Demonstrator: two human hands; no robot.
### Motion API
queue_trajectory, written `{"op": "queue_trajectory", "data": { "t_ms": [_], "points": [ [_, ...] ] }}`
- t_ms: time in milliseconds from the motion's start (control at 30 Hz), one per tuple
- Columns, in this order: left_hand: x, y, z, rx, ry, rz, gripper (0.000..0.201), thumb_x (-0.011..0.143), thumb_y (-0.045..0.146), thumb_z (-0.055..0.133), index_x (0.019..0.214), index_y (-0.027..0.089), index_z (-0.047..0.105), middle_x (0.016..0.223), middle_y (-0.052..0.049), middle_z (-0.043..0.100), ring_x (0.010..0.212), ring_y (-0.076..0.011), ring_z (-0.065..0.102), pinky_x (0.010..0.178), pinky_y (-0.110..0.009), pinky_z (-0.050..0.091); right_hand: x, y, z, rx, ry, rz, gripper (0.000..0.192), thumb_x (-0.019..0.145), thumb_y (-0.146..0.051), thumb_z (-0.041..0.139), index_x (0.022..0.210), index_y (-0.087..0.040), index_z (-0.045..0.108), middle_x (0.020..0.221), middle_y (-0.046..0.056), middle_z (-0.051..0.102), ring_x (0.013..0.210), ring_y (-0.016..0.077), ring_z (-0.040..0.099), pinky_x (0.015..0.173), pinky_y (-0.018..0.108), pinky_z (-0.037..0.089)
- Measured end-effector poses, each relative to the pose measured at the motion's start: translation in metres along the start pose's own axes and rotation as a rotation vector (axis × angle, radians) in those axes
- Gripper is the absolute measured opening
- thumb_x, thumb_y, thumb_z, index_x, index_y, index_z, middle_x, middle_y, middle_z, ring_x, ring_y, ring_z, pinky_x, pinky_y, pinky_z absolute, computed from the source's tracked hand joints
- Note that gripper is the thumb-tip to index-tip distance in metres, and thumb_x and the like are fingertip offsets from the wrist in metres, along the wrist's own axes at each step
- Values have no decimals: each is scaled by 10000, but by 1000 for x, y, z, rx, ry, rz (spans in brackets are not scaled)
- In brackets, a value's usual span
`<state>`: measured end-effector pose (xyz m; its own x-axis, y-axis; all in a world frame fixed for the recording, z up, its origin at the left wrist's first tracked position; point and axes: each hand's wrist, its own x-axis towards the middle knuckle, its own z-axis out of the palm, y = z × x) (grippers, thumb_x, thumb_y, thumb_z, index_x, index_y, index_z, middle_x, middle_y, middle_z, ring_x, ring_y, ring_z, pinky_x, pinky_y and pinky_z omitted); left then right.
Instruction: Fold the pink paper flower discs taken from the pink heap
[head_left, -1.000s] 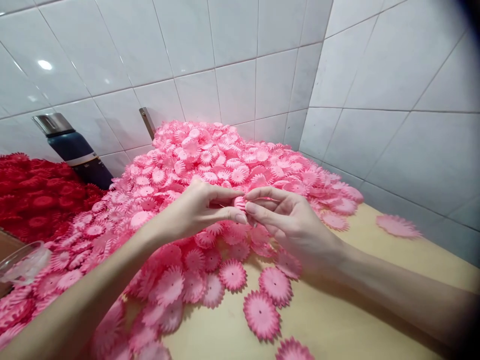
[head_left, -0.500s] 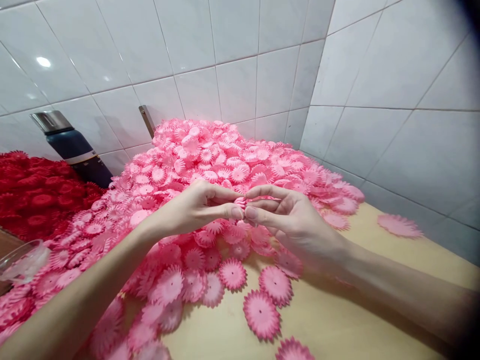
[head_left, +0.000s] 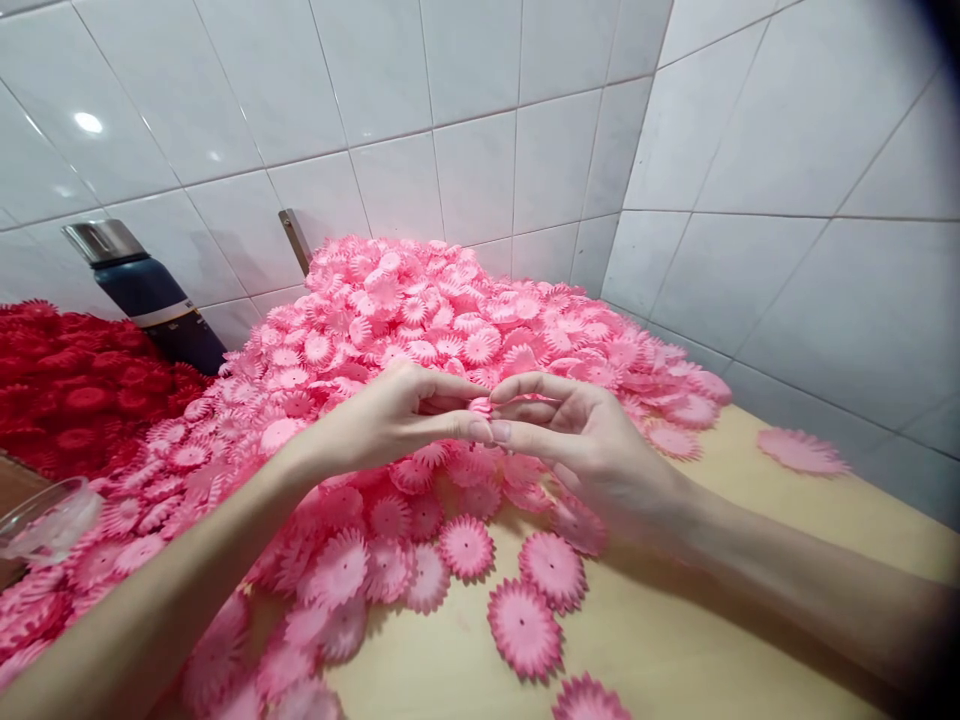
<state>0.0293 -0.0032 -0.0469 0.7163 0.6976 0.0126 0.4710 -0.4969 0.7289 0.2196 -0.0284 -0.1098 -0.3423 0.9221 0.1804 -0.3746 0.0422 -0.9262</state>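
Note:
My left hand [head_left: 409, 412] and my right hand [head_left: 574, 430] meet fingertip to fingertip over the front of a big pile of pink petal discs [head_left: 420, 300]. Pinched between both sets of fingers and thumbs is a small pink petal disc [head_left: 480, 406], its scalloped edge showing as bunched or folded; most of it is hidden by the fingers. Below the hands, several loose discs lie on the table, among them a flat one [head_left: 523, 628] with a small dark centre hole.
A dark blue bottle [head_left: 169, 310] leans at the left beside a heap of red petal discs [head_left: 82, 390]. At the left edge sits a clear plastic cup [head_left: 52, 520]. White tiled walls [head_left: 480, 170] meet in a corner behind the pale yellow table [head_left: 675, 640].
Both hands stay nearly in place, with only a slight shift of the fingers and thumbs around the small pink disc. Nothing else has visibly moved.

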Motion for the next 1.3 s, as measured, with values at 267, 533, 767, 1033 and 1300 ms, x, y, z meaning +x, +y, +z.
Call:
{"op": "queue_trajectory", "data": {
  "t_ms": [267, 533, 767, 1033, 1300],
  "points": [
    [-3, 2, -3, 125, 105, -27, 228, 841, 362, 665, 844, 164, 552, 785, 7, 644, 710, -117, 590, 581, -201, 419, 3, 3, 1, -71, 81, -15, 161, 698, -176, 784, 774, -198, 644, 748, -8, 683, 708, 124, 644, 667, 248, 519],
    [-6, 14, -8, 413, -46, 11, 319, 963, 299, 443, 714, 145, 570, 566, 60, 413, 491, -66, 352, 473, -213, 283, 1, 5, 0, -142, 90, -49, 152, 702, -108, 727, 760, -190, 613, 747, -37, 609, 692, 85, 561, 640, 199, 466],
    [-12, 13, -19, 567, -59, 67, 265, 847, 133, 458, 587, 168, 425, 524, 66, 352, 474, -68, 320, 492, -221, 293, 0, 1, 1, -199, 59, -32, 116, 754, -120, 651, 762, -198, 565, 700, -50, 544, 634, 82, 487, 598, 217, 423],
    [-13, 17, -24, 554, 97, 46, 278, 777, 150, 467, 513, 185, 388, 482, 66, 302, 441, -73, 274, 457, -245, 243, -1, -8, 4, -327, 33, -72, 90, 723, -134, 599, 713, -212, 642, 677, -18, 594, 612, 112, 492, 561, 253, 406],
    [-12, 26, -11, 500, 31, 47, 258, 807, 129, 458, 551, 162, 471, 494, 63, 360, 454, -69, 321, 464, -234, 266, -2, -5, -1, -378, -35, -160, 83, 784, -172, 621, 767, -216, 690, 769, 9, 668, 727, 153, 600, 661, 290, 484]
  ]
}}
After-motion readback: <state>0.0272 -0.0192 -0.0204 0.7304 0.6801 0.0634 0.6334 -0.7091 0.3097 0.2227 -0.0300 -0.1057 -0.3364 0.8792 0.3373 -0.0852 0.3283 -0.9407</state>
